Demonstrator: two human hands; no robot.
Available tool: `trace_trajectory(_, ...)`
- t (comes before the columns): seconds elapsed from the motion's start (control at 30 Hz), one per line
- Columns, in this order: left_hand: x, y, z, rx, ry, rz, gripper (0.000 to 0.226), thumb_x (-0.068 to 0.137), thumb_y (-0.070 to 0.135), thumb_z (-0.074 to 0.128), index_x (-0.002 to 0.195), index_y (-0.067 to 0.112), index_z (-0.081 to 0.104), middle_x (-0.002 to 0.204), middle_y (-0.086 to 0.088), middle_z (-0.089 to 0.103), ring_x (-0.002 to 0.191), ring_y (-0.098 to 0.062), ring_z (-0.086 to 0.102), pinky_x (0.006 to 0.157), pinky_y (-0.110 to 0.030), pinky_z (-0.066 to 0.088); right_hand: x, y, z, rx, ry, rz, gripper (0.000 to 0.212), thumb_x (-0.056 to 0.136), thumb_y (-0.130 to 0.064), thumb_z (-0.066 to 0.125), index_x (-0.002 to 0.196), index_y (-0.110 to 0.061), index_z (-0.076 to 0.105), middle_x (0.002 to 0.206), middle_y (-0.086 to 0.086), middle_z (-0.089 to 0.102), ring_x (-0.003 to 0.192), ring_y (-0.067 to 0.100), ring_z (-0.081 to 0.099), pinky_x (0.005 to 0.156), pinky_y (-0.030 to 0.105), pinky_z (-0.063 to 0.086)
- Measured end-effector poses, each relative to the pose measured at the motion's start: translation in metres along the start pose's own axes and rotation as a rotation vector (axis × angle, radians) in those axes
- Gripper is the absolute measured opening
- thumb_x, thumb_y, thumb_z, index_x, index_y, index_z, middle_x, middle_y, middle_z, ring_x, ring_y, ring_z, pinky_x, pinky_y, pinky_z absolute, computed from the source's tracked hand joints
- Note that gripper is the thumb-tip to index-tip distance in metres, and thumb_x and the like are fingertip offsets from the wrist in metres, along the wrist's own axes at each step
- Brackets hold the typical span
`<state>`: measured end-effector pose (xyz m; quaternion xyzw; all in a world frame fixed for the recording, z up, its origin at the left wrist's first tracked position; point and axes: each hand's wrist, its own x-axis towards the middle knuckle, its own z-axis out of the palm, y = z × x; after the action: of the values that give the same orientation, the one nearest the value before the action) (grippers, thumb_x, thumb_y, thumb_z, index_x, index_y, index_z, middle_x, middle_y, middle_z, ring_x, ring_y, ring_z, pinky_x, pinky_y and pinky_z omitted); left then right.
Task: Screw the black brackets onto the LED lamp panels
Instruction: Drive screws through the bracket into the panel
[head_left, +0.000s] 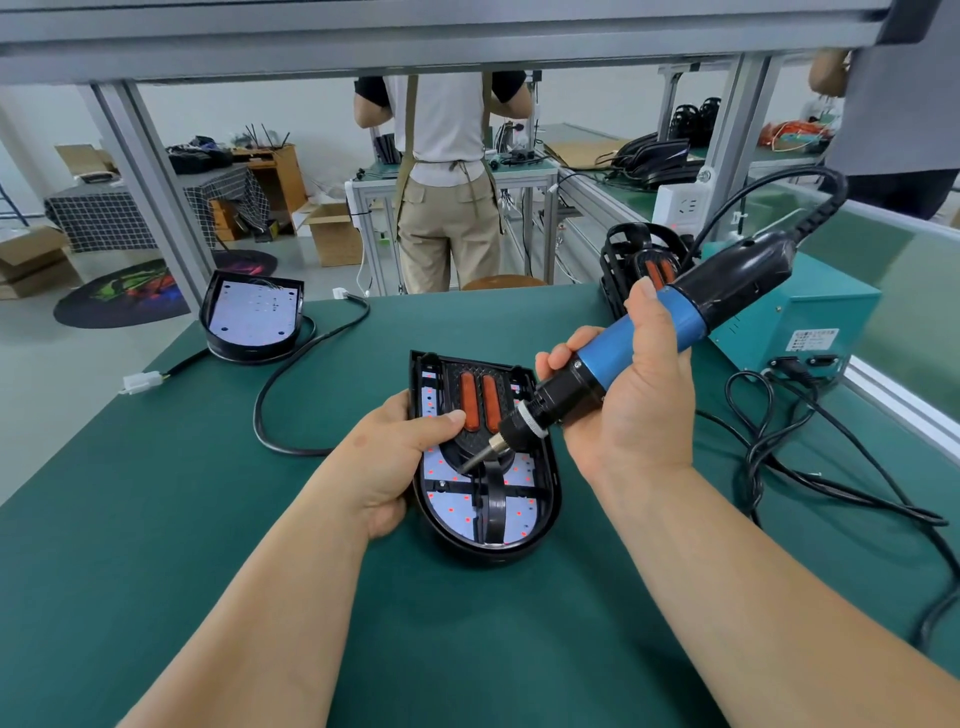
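Bracket (480, 410) sits on near panel (540, 499), centre of worktop (260, 545); our left hand (400, 457) grips the panel edge, right hand (628, 405) grips screwdriver (639, 343), bit down at bracket. Far panel (252, 317) looks bracketless, so we've more to do.

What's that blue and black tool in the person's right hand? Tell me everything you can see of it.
It is an electric screwdriver that looks plastic, with a blue middle grip, a black rear body and a black nose ending in a thin metal bit. A thick black cable leaves its rear end. The right hand grips it around the blue part. It is tilted, bit pointing down and left, and the tip seems to touch the black bracket on the lamp panel.
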<state>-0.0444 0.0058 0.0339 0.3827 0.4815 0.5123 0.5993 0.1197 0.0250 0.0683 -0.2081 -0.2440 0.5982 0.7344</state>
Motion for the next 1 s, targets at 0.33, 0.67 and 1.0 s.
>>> trace_trajectory(0.33, 0.001, -0.001, 0.001, 0.015, -0.015, 0.049, 0.026, 0.095, -0.001, 0.055, 0.120, 0.005, 0.060, 0.099, -0.015, 0.076, 0.082, -0.027, 0.074, 0.073, -0.040, 0.062, 0.005, 0.000, -0.002, 0.026, 0.042, 0.031, 0.024, 0.095, -0.034, 0.062, 0.101, -0.018, 0.046, 0.058, 0.005, 0.051, 0.047, 0.021, 0.051, 0.060, 0.034, 0.057)
trace_trajectory(0.67, 0.001, -0.002, -0.001, 0.019, -0.049, 0.098, 0.026, 0.095, -0.002, 0.055, 0.119, 0.005, 0.062, 0.100, -0.014, 0.076, 0.082, -0.026, 0.074, 0.067, -0.034, 0.060, 0.005, 0.002, -0.002, 0.028, 0.072, 0.061, 0.024, 0.094, -0.032, 0.064, 0.101, -0.017, 0.047, 0.056, 0.004, 0.051, 0.046, 0.020, 0.051, 0.059, 0.034, 0.057)
trace_trajectory(1.0, 0.002, 0.014, -0.027, -0.144, 0.108, 0.167, 0.032, 0.092, -0.007, 0.053, 0.116, 0.012, 0.062, 0.096, -0.011, 0.077, 0.077, -0.025, 0.075, 0.061, -0.038, 0.062, 0.048, -0.036, -0.030, -0.202, 0.285, 0.108, 0.053, 0.087, -0.055, 0.067, 0.116, -0.013, 0.051, 0.072, 0.010, 0.055, 0.046, 0.020, 0.056, 0.057, 0.035, 0.058)
